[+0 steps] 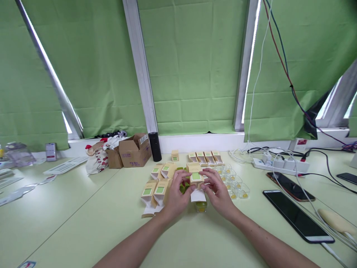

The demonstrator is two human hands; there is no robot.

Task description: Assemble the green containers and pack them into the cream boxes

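Note:
A small tan cardboard box (194, 169) with a green label is held between both hands above the table. Its white flap (198, 195) hangs open toward me. My left hand (178, 195) grips the box's left side, and the fingers of my right hand (219, 193) press on its right side. Below the flap stands a clear cup with green contents (200, 207). Green pieces (182, 186) show partly behind my left hand. To the left are several open tan boxes (160, 190) with their flaps out. Right of my right hand sit several clear plastic cups (234, 184) with yellow spots inside.
Further back are a row of tan boxes (206, 159), a single box (174, 155) and a black cylinder (155, 146). A brown carton (135, 150) stands back left. Phones (297, 216), a power strip (281, 165) and loose cables lie on the right.

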